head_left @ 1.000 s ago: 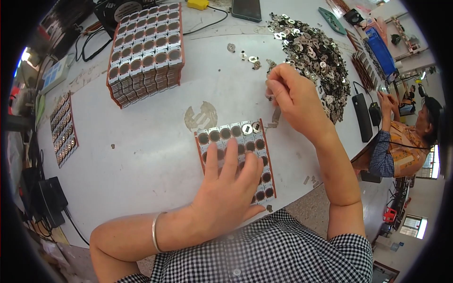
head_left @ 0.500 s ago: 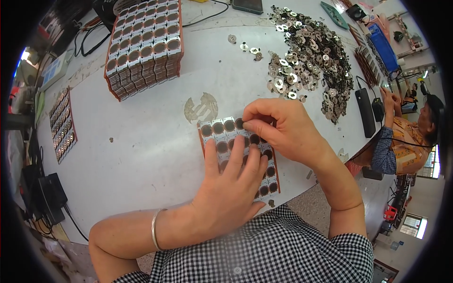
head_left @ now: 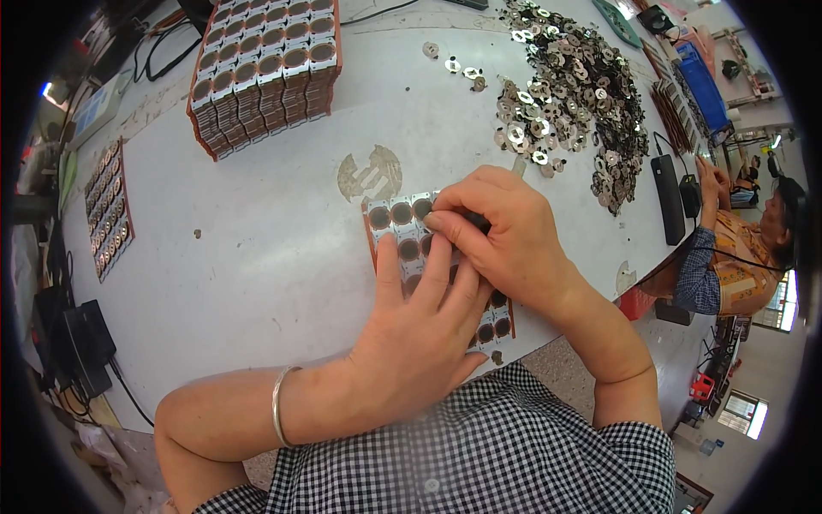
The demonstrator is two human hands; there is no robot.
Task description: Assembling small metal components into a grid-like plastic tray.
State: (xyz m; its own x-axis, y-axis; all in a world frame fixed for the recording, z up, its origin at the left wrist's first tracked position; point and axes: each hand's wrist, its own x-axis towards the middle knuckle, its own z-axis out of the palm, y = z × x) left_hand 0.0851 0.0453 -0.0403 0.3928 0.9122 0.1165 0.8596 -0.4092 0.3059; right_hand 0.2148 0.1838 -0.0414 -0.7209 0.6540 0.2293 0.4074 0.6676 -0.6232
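A panel of small white boards with dark round discs (head_left: 402, 213), edged in reddish brown, lies flat on the table in front of me. My left hand (head_left: 419, 321) rests on it, fingers spread and palm down, covering much of its lower part. My right hand (head_left: 505, 227) is closed in a pinch over the panel's top row, thumb and forefinger together by a disc. Something dark shows under its curled fingers, but its kind is hidden. Beyond the hands spreads a heap of small shiny metal pieces (head_left: 569, 94).
A tall stack of similar panels (head_left: 265, 77) stands at the far left. Another panel (head_left: 109, 210) lies at the left edge, near black power adapters (head_left: 88, 338). A black bar-shaped device (head_left: 667, 197) lies at right, where another person (head_left: 745, 248) sits. Loose metal pieces (head_left: 453, 64) lie beside the heap.
My right hand has shifted slightly left along the panel's top row, still pinched. My left hand stays spread on the panel. The whole view has tilted a little.
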